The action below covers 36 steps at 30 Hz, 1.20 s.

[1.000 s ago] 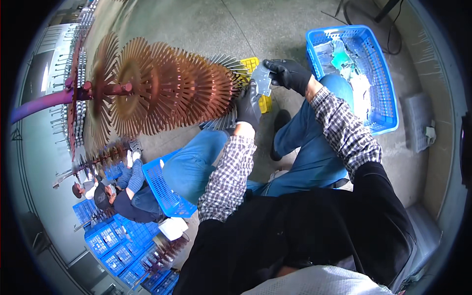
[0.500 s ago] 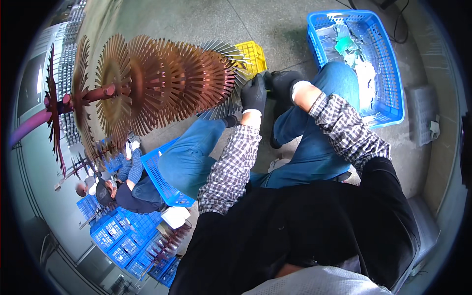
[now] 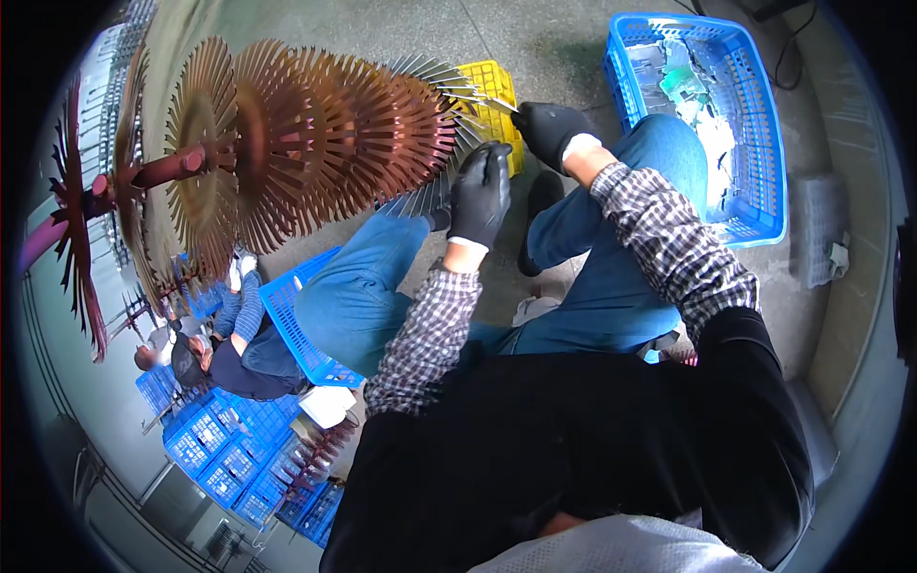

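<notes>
- Left grip (image 3: 480, 191), black-gloved, lies with fingers spread flat against the grey outer spokes of the finned rack (image 3: 315, 143); it clasps nothing that I can see.
- Right grip (image 3: 549, 129), just beside it, pinches a spoke tip at the rack's near end.
- Rack's long axis runs away leftward from both grips; yellow crate (image 3: 492, 105) sits behind, blue basket (image 3: 755, 124) off right.

Even, fairly bright daylight-like light; soft shadows fall under the legs near 12 o'clock. Fisheye bending is strongest from 7 to 10 o'clock, the black rim vignettes everything, and fine detail is slightly soft.
</notes>
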Tool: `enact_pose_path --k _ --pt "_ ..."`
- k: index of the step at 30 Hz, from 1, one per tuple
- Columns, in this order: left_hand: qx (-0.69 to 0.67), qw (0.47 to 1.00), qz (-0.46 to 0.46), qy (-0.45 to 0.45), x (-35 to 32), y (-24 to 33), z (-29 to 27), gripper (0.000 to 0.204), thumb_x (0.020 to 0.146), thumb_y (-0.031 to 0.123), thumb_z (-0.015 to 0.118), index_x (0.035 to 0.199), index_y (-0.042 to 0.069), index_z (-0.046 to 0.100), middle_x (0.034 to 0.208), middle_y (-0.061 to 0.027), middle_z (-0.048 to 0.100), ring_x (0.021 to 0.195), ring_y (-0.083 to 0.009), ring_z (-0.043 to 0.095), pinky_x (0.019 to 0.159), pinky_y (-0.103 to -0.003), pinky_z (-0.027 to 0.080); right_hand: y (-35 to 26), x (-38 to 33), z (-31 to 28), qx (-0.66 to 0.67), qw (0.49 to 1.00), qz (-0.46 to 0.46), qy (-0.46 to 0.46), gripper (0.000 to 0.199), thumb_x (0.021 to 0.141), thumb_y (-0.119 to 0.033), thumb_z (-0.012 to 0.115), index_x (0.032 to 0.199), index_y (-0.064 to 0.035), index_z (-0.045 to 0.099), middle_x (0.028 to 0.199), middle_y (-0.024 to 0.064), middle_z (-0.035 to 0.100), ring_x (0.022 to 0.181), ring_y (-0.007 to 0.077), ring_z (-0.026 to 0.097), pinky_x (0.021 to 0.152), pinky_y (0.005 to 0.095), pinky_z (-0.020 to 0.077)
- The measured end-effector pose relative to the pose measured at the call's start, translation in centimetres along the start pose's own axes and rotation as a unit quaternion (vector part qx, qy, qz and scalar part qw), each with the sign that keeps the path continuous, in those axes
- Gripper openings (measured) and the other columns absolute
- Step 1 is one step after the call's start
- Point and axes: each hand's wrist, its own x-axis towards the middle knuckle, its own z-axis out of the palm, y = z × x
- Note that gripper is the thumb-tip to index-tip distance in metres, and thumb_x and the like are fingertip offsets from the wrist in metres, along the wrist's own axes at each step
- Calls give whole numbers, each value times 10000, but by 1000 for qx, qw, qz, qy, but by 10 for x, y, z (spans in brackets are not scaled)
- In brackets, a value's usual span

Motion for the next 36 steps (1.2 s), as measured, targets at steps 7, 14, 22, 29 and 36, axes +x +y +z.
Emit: enact_pose_path --k 7,14,22,29,36 --pt "-14 1000 -19 -14 -19 -13 -41 234 1046 150 532 1108 15 712 1114 -92 739 948 -251 668 901 -360 524 -5 29 38 -24 999 -27 12 393 1039 -354 473 1070 -49 718 1005 177 758 870 402 712 734 478 545" --pt "-29 999 -19 -9 -17 -16 -48 217 1037 103 523 1116 16 705 1103 -89 737 958 -250 671 906 -365 524 -4 50 53 -33 999 -9 4 411 1035 -368 470 1079 -47 724 1004 178 760 864 402 714 727 476 543" --pt "20 1000 -6 -12 -18 -17 -55 258 1051 114 495 1135 2 712 1111 -78 743 984 -215 664 931 -339 515 -2 62 66 -52 999 9 4 414 1019 -379 484 1079 -50 729 994 177 761 858 403 718 726 479 545" --pt "29 1000 7 2 -19 -23 -56 206 1010 62 536 1110 15 710 1077 -92 740 933 -255 670 886 -365 528 -3 70 74 -66 998 2 10 380 993 -337 501 1014 -56 756 974 163 773 847 388 730 715 472 556" --pt "44 999 14 -3 -17 -23 -57 201 1008 60 541 1102 12 712 1070 -95 739 927 -256 668 878 -367 529 -5 72 71 -65 998 1 12 346 976 -300 521 993 -53 764 961 159 777 839 385 734 711 470 560"
